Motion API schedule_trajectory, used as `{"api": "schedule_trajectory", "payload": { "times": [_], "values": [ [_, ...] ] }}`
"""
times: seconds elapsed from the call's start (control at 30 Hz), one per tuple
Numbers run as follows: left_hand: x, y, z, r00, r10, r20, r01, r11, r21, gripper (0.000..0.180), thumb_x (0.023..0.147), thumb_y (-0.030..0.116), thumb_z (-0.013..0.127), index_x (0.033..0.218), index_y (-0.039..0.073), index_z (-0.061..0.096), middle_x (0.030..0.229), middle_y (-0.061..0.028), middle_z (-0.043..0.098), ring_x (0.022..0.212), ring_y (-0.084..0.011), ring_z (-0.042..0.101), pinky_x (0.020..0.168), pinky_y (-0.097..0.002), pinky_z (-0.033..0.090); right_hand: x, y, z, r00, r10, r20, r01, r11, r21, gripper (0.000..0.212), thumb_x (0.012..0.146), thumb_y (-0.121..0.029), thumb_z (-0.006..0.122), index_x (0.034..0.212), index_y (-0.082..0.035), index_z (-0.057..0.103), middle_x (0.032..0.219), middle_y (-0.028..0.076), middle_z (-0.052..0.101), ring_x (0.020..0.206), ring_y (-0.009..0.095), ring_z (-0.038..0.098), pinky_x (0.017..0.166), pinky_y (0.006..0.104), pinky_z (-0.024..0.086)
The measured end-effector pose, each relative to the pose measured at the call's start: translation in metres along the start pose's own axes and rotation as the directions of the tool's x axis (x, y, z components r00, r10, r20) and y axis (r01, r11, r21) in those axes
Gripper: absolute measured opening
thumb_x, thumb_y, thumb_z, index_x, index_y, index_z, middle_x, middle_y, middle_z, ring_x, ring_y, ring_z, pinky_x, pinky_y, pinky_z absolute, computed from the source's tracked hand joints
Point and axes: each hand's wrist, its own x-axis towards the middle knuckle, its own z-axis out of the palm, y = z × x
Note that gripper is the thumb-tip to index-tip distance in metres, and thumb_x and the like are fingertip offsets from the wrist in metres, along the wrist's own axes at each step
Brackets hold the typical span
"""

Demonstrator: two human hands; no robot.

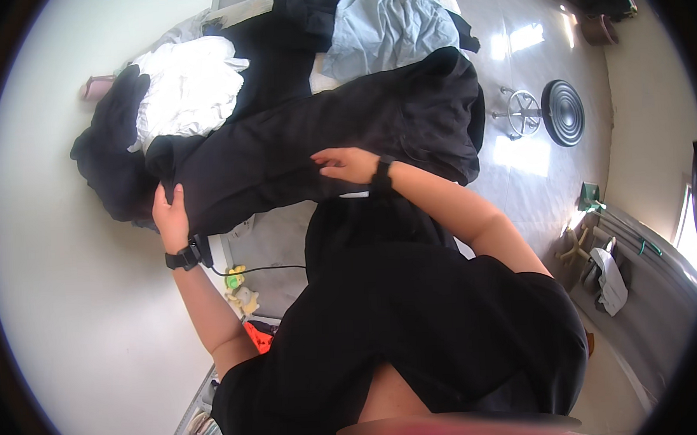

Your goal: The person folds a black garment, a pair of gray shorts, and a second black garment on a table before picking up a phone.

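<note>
A long black garment [298,130] lies stretched from left to right in front of me, with folds and creases along it. At its left end my left hand [171,216] rests against the cloth, thumb and fingers apart; some fingertips are hidden by the fabric. My right hand [350,166] lies over the near middle of the garment, palm down, fingers stretched and slightly bent, holding nothing. Each wrist has a black band. Behind the garment are a crumpled white cloth piece [191,88] at the left and a light blue garment [391,29] at the right.
A white wall [62,253] runs along the left. On the grey floor at the right stands a stool with a round black seat [563,113] and a metal base. Small plush toys [243,300] sit below my left arm, near a thin black cable [261,269].
</note>
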Motion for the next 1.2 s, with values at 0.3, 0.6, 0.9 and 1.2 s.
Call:
{"api": "schedule_trajectory", "payload": {
  "times": [0.3,0.6,0.9,1.2],
  "values": [
    [-0.074,0.130,0.084,0.897,0.350,0.268,-0.268,0.915,-0.300,0.033,0.078,0.019,0.058,0.105,-0.001,0.053,0.101,-0.0184,0.057,0.096,-0.0330,0.054,0.083,-0.0341,0.042,0.043,0.022,0.004,0.910,0.413,0.024,-0.242,0.484,0.841,0.066,0.085,-0.056,0.033,0.123,-0.002,0.040,0.117,0.012,0.050,0.106,0.022,0.048,0.090,0.0352,0.036],
    [-0.097,-0.009,0.153,0.846,0.334,0.416,-0.308,0.942,-0.131,0.040,0.073,0.009,0.057,0.112,0.005,0.050,0.119,-0.0174,0.045,0.111,-0.0332,0.042,0.092,-0.0374,0.036,0.046,0.077,0.001,0.824,0.495,-0.275,-0.272,0.773,0.574,0.045,0.079,-0.034,0.058,0.105,0.003,0.053,0.099,0.011,0.059,0.092,0.021,0.055,0.080,0.0330,0.041],
    [-0.096,-0.028,0.175,0.869,0.295,0.398,-0.310,0.950,-0.029,0.051,0.073,0.006,0.056,0.121,0.006,0.041,0.132,-0.0199,0.030,0.121,-0.0358,0.030,0.099,-0.0389,0.028,0.038,0.066,0.013,0.794,0.444,-0.415,-0.500,0.866,-0.031,0.035,0.073,-0.027,0.063,0.090,0.003,0.058,0.079,0.015,0.061,0.078,0.025,0.059,0.070,0.0298,0.045],
    [-0.071,0.058,0.178,0.813,0.350,0.466,-0.179,0.911,-0.371,0.034,0.077,0.006,0.053,0.111,0.005,0.049,0.113,-0.0138,0.051,0.107,-0.0280,0.047,0.089,-0.0342,0.039,-0.129,0.045,-0.109,0.470,0.164,-0.867,-0.154,0.983,0.102,0.013,0.074,-0.010,0.061,0.084,-0.002,0.062,0.074,0.007,0.061,0.066,0.014,0.058,0.063,0.0259,0.047]
  ]
}}
